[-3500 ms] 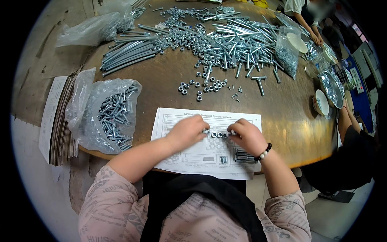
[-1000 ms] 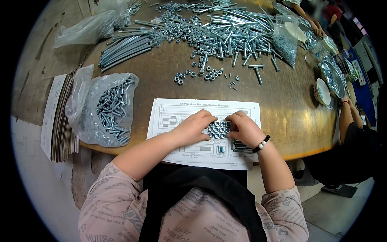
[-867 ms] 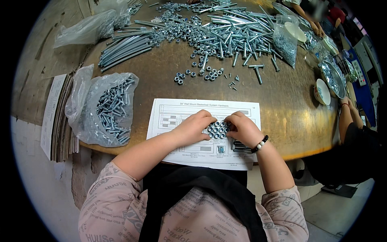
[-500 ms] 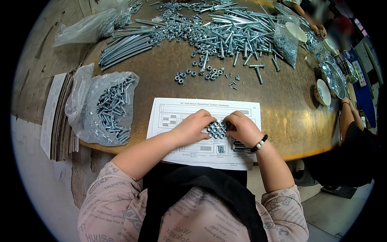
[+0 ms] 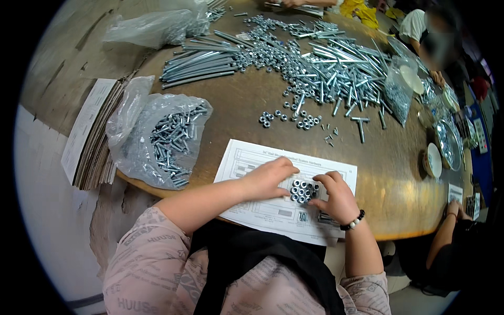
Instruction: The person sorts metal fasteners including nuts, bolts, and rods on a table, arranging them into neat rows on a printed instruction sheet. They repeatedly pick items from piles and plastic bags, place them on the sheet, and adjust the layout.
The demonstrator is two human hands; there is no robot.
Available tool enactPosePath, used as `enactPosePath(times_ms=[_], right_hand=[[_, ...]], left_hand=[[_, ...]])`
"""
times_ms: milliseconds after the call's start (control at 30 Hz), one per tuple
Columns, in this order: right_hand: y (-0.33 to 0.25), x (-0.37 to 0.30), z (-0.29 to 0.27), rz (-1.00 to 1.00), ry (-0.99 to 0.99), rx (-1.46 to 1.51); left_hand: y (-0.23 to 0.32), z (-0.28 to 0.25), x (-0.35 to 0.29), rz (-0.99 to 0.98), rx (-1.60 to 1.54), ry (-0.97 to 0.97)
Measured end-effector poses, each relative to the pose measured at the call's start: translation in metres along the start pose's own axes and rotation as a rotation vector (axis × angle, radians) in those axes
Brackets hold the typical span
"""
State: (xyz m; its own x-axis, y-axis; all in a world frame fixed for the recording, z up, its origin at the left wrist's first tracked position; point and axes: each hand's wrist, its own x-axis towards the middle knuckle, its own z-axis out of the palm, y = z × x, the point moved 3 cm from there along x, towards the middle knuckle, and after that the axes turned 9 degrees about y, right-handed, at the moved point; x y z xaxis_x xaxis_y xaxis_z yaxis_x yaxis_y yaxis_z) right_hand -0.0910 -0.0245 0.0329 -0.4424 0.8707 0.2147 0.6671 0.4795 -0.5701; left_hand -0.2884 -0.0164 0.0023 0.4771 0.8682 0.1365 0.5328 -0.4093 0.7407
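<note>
At the near side of the surface [image 5: 239,123], a printed sheet [image 5: 239,202] is laid out, with short dark screws [image 5: 303,216] set on it and a row of bolts [image 5: 326,217] partly hidden by the right hand [image 5: 338,199]. Just beyond, a cluster of nuts [image 5: 302,190] is seated on the sheet, flanked by both hands. The left hand [image 5: 269,180] is held with thumb and fingers parted, nothing gripped; the right is curved loosely, its contact with the nuts impossible to tell. To the left, a plastic bag [image 5: 128,144] of bolts is placed. Farther off, loose nuts [image 5: 306,123] and tiny screws [image 5: 329,136] are scattered before heaped bolts [image 5: 341,68] and long rods [image 5: 202,65], by which the far surface is crowded.
</note>
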Motion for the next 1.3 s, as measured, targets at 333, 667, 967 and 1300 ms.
enactPosePath(times_ms=[333, 667, 967, 1300], right_hand=[[0.015, 0.016, -0.015, 0.154, 0.125, 0.192], [-0.003, 0.037, -0.015, 0.165, 0.144, 0.204], [-0.013, 0.051, -0.009, 0.109, 0.114, 0.197], [-0.014, 0.091, -0.005, -0.131, 0.330, -0.062]], left_hand=[[-0.154, -0.195, 0.049, -0.376, 0.803, 0.328], [-0.234, -0.218, 0.095, -0.530, 0.887, 0.327], [-0.217, -0.218, 0.094, -0.458, 0.875, 0.153], [-0.040, -0.262, 0.063, 0.050, 0.254, 1.033]])
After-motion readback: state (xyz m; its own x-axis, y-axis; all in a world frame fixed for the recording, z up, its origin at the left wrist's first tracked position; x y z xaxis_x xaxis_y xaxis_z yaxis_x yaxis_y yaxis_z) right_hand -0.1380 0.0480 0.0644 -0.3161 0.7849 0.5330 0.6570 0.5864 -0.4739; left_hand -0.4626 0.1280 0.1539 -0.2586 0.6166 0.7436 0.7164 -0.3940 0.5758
